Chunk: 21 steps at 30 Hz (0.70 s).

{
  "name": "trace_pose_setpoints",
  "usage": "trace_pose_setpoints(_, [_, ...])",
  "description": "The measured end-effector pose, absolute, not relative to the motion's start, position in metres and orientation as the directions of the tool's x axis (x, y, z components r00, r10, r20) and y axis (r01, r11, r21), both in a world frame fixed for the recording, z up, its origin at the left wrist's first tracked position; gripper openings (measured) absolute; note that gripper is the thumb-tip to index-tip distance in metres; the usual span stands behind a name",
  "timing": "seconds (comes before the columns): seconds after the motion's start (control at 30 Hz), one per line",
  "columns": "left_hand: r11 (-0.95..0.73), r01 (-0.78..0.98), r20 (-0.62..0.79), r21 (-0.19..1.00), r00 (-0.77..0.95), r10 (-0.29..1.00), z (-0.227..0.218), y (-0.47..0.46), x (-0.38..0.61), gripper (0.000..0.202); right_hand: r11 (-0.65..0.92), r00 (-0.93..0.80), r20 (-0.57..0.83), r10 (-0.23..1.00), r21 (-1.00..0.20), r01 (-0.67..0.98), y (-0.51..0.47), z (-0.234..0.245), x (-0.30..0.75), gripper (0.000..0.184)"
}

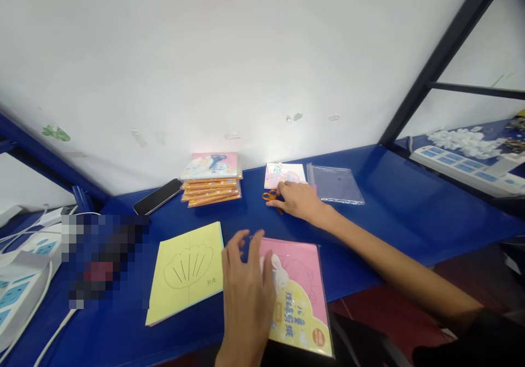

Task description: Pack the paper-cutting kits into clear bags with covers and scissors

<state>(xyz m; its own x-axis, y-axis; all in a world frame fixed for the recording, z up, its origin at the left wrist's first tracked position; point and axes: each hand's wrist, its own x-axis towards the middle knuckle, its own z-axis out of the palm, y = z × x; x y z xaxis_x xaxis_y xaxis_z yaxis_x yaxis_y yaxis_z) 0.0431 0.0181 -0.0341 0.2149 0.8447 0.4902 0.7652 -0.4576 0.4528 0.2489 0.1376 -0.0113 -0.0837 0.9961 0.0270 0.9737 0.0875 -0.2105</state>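
Blue table (394, 205): left end cut off
Pink-and-yellow packet (303, 296): at near edge; left side largely hidden by left hand (246, 285)
Yellow sheet (186, 274): beside left hand, shell drawing
Left hand: fingers parted; contact unclear
Right hand (301, 200): well apart from left; grip cannot be told
Orange scissors (275, 195): partly under right fingers

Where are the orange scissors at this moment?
In the head view, the orange scissors are near the picture's middle, at the right hand, just in front of the pink-and-white card and right of the stacked packets.
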Motion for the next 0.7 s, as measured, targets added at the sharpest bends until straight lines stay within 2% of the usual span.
trace_pose_setpoints(0.07, [-0.606, 0.677, 0.471, 0.418, 0.409, 0.781, -0.041, 0.004, 0.037, 0.035, 0.094, -0.094, 0.011, 0.996, -0.225, 0.97, 0.143, -0.015, 0.244, 0.045])
trace_pose_setpoints(0.17, [-0.686, 0.649, 0.35, 0.329, 0.591, 0.727, -0.048, -0.008, 0.031, 0.043, 0.125, -0.141, -0.037, 0.989, -0.29, 0.949, 0.144, -0.02, 0.25, 0.028])
trace_pose_setpoints(0.23, [-0.671, 0.687, 0.325, 0.278, 0.59, 0.739, -0.051, -0.006, 0.032, 0.045, 0.144, -0.174, -0.056, 0.983, -0.354, 0.924, 0.143, -0.021, 0.259, 0.023])
trace_pose_setpoints(0.4, [-0.585, 0.782, 0.32, 0.216, 0.51, 0.799, -0.047, 0.017, 0.048, 0.041, 0.158, -0.188, -0.009, 0.982, -0.501, 0.851, 0.14, -0.013, 0.279, 0.025])
trace_pose_setpoints(0.47, [-0.573, 0.8, 0.289, 0.18, 0.513, 0.808, -0.041, 0.027, 0.052, 0.041, 0.183, -0.215, 0.025, 0.976, -0.629, 0.756, 0.137, -0.005, 0.283, 0.025])
trace_pose_setpoints(0.57, [-0.597, 0.792, 0.204, 0.13, 0.568, 0.797, -0.031, 0.044, 0.052, 0.041, 0.2, -0.308, 0.041, 0.951, -0.84, 0.504, 0.131, 0.011, 0.286, 0.027])
trace_pose_setpoints(0.63, [-0.623, 0.777, 0.158, 0.092, 0.606, 0.78, -0.024, 0.056, 0.05, 0.042, 0.197, -0.393, 0.022, 0.919, -0.89, 0.411, 0.126, 0.019, 0.287, 0.028])
trace_pose_setpoints(0.7, [-0.647, 0.759, 0.128, 0.069, 0.637, 0.76, -0.019, 0.067, 0.046, 0.041, 0.212, -0.466, 0.005, 0.885, -0.894, 0.394, 0.122, 0.023, 0.288, 0.028])
